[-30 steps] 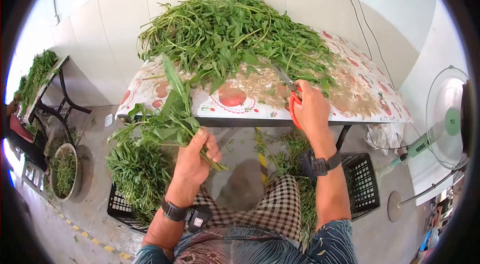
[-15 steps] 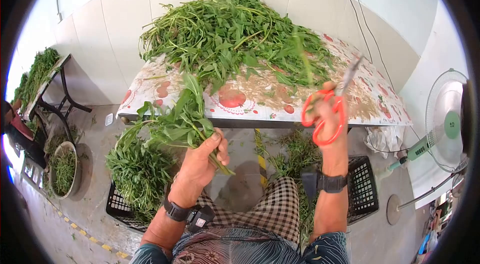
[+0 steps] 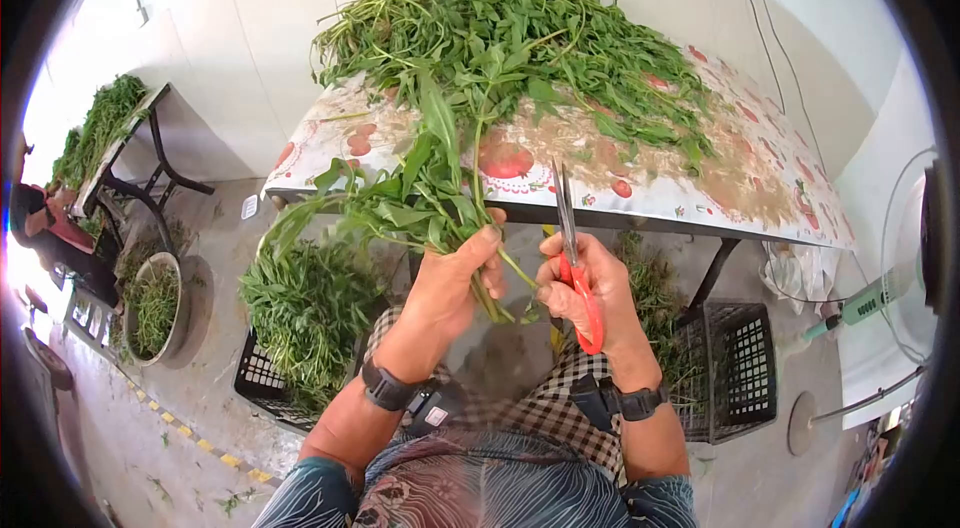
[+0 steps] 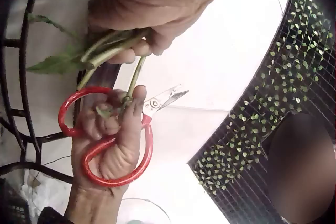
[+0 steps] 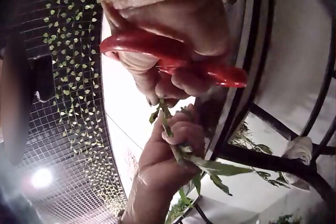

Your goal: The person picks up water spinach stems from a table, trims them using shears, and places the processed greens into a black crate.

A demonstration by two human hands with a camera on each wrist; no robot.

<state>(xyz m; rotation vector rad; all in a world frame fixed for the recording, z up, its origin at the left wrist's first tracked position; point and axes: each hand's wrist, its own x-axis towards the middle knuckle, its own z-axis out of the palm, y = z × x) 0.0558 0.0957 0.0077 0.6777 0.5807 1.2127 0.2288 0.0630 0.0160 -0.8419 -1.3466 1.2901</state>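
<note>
My left hand (image 3: pixel 450 293) grips a bunch of leafy green stems (image 3: pixel 425 190), leaves fanning up and left, cut ends hanging below the fist. Red-handled scissors (image 3: pixel 566 223) sit in my right hand (image 3: pixel 592 280), blades pointing up and slightly apart. Thumb and fingers of that same hand pinch the lower end of one stem (image 3: pixel 518 271), which stretches across to the left hand. From the left wrist, the stem (image 4: pixel 137 74) shows between both hands, and a red loop (image 4: pixel 118 182) circles the right fingers. The right wrist view shows the pinched stem tip (image 5: pixel 164 111) close up.
A large pile of greens (image 3: pixel 500 38) covers the back of the table (image 3: pixel 640 203). Below left, a black crate (image 3: pixel 262 373) holds more bundles; another crate (image 3: pixel 745 368) stands right. A fan (image 3: pixel 880 298) is at far right, a tub (image 3: pixel 155 308) and another person (image 3: pixel 60 238) at far left.
My right hand came back from the pile with the scissors and a loose stem, then moved left and down beside the left hand. That stem now joins the bunch. The view has shifted slightly.
</note>
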